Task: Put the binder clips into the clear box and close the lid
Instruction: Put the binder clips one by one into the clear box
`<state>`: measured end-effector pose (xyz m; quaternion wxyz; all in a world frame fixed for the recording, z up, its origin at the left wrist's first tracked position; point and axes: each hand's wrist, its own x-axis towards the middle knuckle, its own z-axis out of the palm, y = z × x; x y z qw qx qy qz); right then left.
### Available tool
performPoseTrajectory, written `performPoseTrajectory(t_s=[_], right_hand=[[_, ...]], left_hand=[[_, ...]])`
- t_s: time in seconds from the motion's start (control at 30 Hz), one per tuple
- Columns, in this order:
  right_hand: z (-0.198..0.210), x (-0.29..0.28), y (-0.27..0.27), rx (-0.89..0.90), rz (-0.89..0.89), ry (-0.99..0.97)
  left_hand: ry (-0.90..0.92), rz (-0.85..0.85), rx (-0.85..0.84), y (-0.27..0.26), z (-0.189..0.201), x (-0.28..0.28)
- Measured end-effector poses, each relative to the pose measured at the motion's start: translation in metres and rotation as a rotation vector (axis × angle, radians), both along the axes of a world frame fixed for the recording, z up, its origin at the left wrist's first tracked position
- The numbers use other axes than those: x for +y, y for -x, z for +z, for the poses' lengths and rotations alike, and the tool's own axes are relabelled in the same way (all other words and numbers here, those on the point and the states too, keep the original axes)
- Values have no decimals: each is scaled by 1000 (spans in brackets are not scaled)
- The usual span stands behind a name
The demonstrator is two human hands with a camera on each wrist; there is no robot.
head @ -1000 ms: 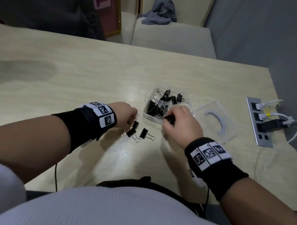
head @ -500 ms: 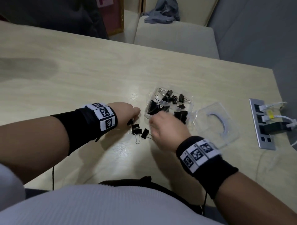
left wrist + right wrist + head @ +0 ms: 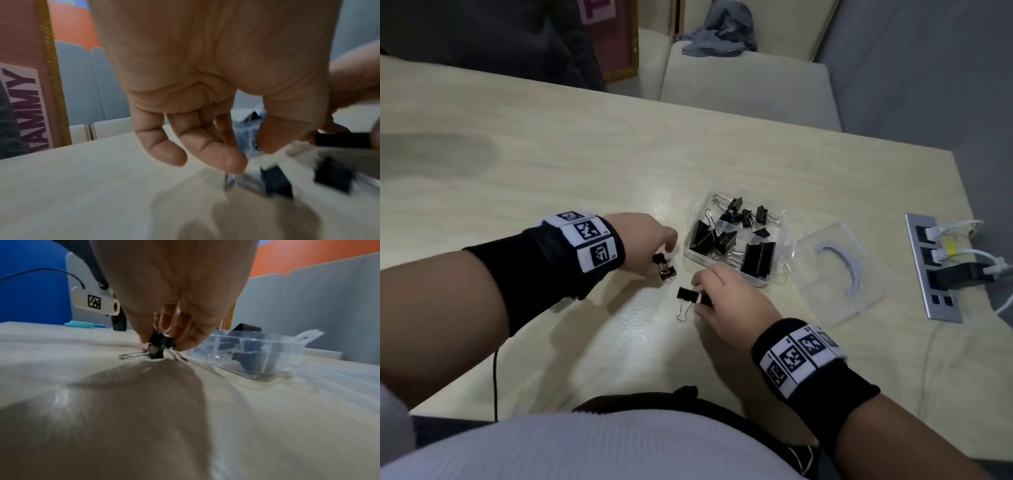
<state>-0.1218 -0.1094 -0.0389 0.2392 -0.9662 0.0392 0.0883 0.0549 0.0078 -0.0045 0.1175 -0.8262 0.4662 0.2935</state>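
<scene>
The right hand (image 3: 726, 301) pinches a black binder clip (image 3: 162, 341) just above the desk (image 3: 551, 178), beside another loose clip (image 3: 686, 294); the left hand (image 3: 645, 240) hangs with fingers loosely curled over 2 small clips (image 3: 664, 267), holding nothing; the clear box (image 3: 779, 270) holds several clips, its lid (image 3: 835, 270) lying open just beside it.

Office: desk power sockets (image 3: 933, 267), partition panels (image 3: 320, 305).

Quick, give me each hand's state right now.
Left hand: fingers curled over two small binder clips on the table; a grip cannot be told.
Right hand: fingers pinch a black binder clip just off the table.
</scene>
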Motion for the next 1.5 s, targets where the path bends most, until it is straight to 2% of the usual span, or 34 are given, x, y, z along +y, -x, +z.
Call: performPoseTrajectory(t_s=[0.1,0.2,0.33,0.43,0.5,0.57,0.63,0.73,0.83,0.93,1.0,1.33,1.5], right_hand=[[13,-12,-1,-131,-126,-98],[25,-31,-9,-239,-435,-168],[36,-59,-25,-338,-749,-194],[41,-76,-34,-356,-863,-211],[42,-83,-37,-319,-901,-230],[41,-80,-34,-262,-872,-199],[38,-67,-27,-256,-745,-126],[26,-33,-12,-252,-415,-81],[8,-5,1,-126,-41,3],[-4,8,7,20,155,96],[-10,10,9,86,164,119],[-18,5,13,153,-6,149],[-17,3,10,123,-79,144]], left_hand=[[70,40,123,-9,19,-12],[236,193,237,-17,33,-30],[476,340,218,-24,31,-61],[584,428,230,-29,25,-75],[590,447,194,-33,22,-77],[562,427,151,-33,19,-71],[513,391,129,-30,16,-60],[365,270,98,-19,7,-35],[251,106,76,-5,-3,-13],[209,42,86,5,-9,2],[170,17,82,8,-13,7],[43,-54,0,17,-21,1],[14,-53,-5,14,-24,-1]])
